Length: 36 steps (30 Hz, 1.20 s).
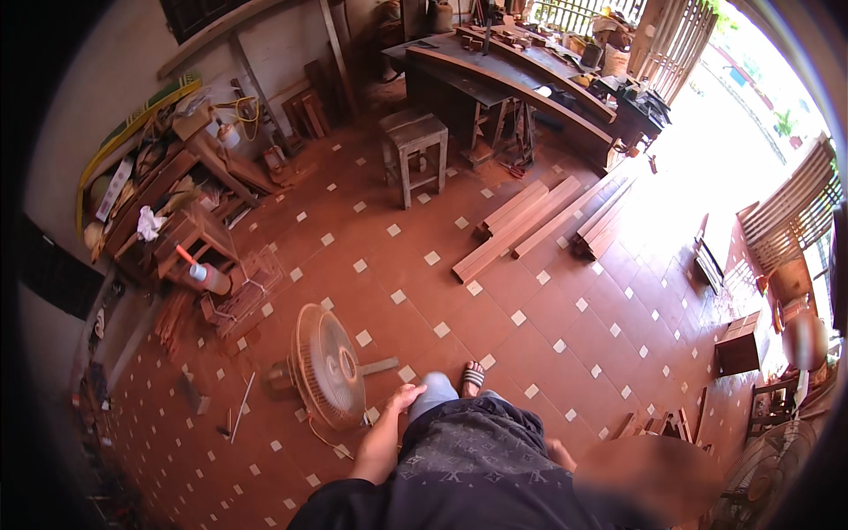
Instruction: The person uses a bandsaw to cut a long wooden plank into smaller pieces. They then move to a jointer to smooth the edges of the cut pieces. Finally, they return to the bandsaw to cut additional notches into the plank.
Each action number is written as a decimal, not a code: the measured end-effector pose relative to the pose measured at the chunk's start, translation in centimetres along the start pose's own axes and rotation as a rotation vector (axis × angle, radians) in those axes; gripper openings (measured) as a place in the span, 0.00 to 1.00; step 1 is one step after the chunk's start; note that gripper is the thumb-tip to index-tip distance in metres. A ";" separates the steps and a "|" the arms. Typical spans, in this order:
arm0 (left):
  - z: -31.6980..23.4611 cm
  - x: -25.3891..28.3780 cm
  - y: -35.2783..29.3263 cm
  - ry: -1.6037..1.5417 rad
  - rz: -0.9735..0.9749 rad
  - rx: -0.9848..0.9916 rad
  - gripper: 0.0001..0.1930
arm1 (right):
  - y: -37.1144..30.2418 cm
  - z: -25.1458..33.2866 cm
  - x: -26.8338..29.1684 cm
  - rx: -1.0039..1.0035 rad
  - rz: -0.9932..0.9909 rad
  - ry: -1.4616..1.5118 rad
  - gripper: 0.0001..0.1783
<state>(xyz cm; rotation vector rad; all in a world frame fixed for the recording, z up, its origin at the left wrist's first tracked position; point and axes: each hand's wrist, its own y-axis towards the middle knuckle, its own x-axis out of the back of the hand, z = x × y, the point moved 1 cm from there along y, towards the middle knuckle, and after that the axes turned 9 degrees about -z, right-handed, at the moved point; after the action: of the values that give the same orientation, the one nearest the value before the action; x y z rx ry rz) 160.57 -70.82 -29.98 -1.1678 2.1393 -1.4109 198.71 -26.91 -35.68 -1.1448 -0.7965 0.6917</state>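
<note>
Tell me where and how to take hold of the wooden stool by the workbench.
Probably grip opposite edges of the seat, from above on the near side: the stool stands upright, its flat seat uppermost, with the workbench beyond it.

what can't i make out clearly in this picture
All in the head view:
Right hand: partly hidden by the dark shirt; its grip can't be told.
Other foot: hidden by the body; only one sandalled foot shows.
Lower-right fan: partly covered by a blurred shape.
Doorway: washed out by glare.
</note>
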 end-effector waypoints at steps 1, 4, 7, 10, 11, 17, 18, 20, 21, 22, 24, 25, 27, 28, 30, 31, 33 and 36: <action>-1.9 0.1 1.7 -0.148 0.010 0.003 0.41 | 1.7 7.5 -0.3 0.174 0.032 -0.388 0.08; -8.4 4.3 4.3 -0.604 0.079 0.216 0.57 | -2.1 31.9 -8.8 0.417 -0.184 -0.817 0.18; -15.8 9.3 7.1 -0.725 0.223 0.237 0.57 | -5.8 51.3 -17.4 0.630 -0.263 -0.442 0.22; -23.5 15.6 12.7 -0.695 0.315 0.149 0.58 | -7.0 65.0 -24.7 0.800 -0.245 -0.367 0.22; -25.9 18.1 14.7 -0.661 0.303 0.127 0.58 | -7.2 68.3 -27.3 0.849 -0.235 -0.368 0.22; -43.2 34.2 23.3 -0.773 -0.130 0.113 0.49 | -7.8 76.5 -38.3 0.649 -0.210 -0.518 0.23; -46.3 37.3 24.7 -0.787 -0.120 0.003 0.45 | -8.1 77.9 -39.7 0.656 -0.195 -0.546 0.23; -52.8 42.1 27.8 -0.775 -0.174 -0.171 0.27 | -8.1 80.4 -41.9 0.670 -0.205 -0.470 0.22; -55.9 44.2 29.1 -0.687 -0.228 -0.208 0.23 | -7.9 82.0 -42.4 0.669 -0.200 -0.412 0.22; -59.2 46.4 30.5 -0.596 -0.282 -0.253 0.20 | -7.4 83.8 -42.8 0.648 -0.202 -0.416 0.22; -66.8 49.9 33.6 -0.530 -0.381 -0.332 0.19 | -5.7 88.9 -43.3 0.656 -0.224 -0.363 0.22; -70.8 51.1 34.9 -0.547 -0.417 -0.359 0.21 | -4.7 91.6 -43.4 0.672 -0.250 -0.299 0.22; -78.6 51.7 37.3 -0.562 -0.459 -0.401 0.27 | -2.9 97.5 -43.4 0.718 -0.218 -0.056 0.25; -82.5 51.8 38.2 -0.526 -0.511 -0.447 0.31 | -2.4 100.7 -43.4 0.763 -0.226 0.053 0.27; -89.5 53.5 40.6 -0.557 -0.599 -0.488 0.32 | -3.1 108.4 -45.3 0.752 -0.275 0.266 0.29; -92.9 53.9 41.9 -0.555 -0.650 -0.539 0.33 | -3.0 111.9 -45.7 0.812 -0.241 0.436 0.31; -100.1 53.0 43.7 -0.409 -0.738 -0.739 0.33 | -3.0 118.6 -45.8 0.718 -0.275 0.621 0.37; -107.2 53.6 46.9 -0.082 -0.882 -1.050 0.30 | -1.7 124.7 -47.4 0.642 -0.751 0.646 0.48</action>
<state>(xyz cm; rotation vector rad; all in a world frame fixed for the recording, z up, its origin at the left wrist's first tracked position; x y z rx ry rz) 37.10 -38.80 -13.11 -2.6985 2.4270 -0.2604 68.90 -2.30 -17.04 -0.3663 -0.3432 -0.0838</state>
